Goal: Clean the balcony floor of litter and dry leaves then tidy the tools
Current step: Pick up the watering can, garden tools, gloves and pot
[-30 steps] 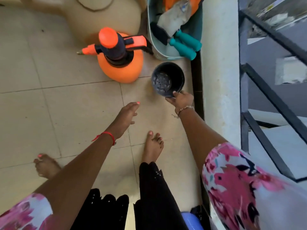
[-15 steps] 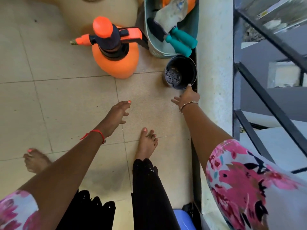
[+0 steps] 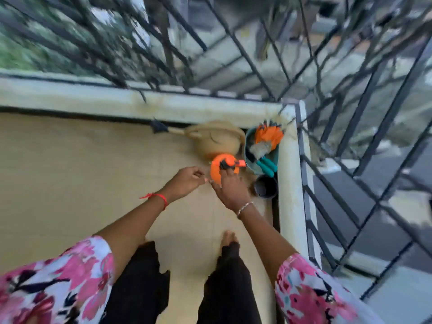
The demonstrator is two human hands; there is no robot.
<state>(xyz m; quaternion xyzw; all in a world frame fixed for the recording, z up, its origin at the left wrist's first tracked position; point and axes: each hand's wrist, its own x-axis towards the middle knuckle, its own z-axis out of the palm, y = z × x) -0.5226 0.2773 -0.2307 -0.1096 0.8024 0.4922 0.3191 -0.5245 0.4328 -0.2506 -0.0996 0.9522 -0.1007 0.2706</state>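
Your left hand (image 3: 187,181) hangs above the floor (image 3: 93,171) with its grip released, the fingers loosely curled around nothing. Your right hand (image 3: 232,189) is just beside it, its grip also released, fingers stretched toward the orange sprayer (image 3: 216,170); the blur hides whether they touch it. The tools are gathered in the floor's far right corner. There a teal tub (image 3: 249,163) holds orange gloves (image 3: 267,136), a pale brush (image 3: 258,148) and teal-handled tools (image 3: 266,163). A black pot (image 3: 264,194) stands upright just in front of the tub against the right ledge (image 3: 288,183); its inside is too dark to read. A beige watering can (image 3: 217,141) sits at the far edge, left of the tub, with the sprayer just in front of it.
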